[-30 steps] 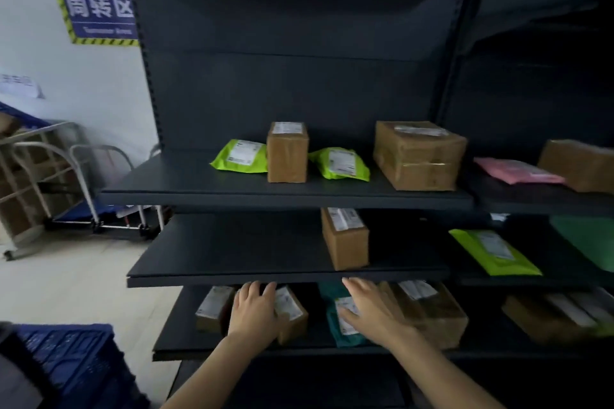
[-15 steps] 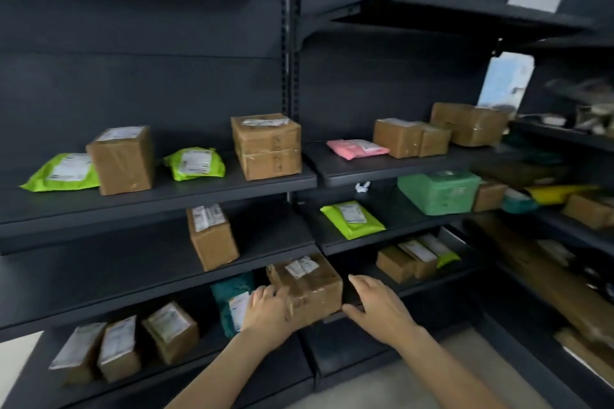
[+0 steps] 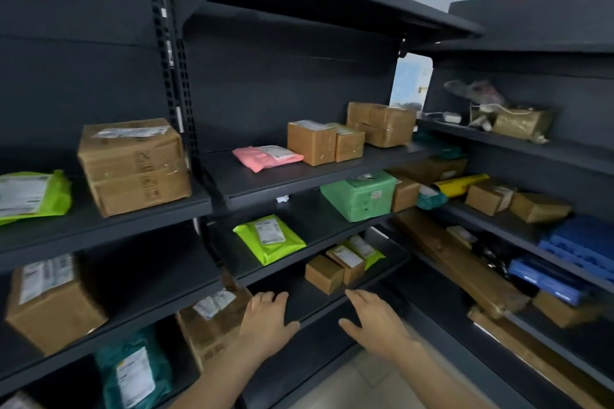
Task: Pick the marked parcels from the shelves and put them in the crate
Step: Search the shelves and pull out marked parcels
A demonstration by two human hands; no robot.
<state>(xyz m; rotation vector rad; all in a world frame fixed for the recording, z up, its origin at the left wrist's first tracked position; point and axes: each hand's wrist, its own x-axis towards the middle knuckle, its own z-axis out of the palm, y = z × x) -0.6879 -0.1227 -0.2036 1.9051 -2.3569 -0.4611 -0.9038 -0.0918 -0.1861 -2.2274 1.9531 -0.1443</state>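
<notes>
Left grip (image 3: 265,320), right grip (image 3: 375,325) — straight-fingered at a low shelf (image 3: 309,304)

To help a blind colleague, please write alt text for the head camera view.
Two open, empty hands, the left hand and the right hand, are held out at the edge of a low dark shelf. Just behind sit two small brown boxes; other shelves hold cardboard boxes and a pink mailer.

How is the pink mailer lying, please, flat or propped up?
Flat: the pink mailer lies label-up along the shelf, no end raised.
</notes>
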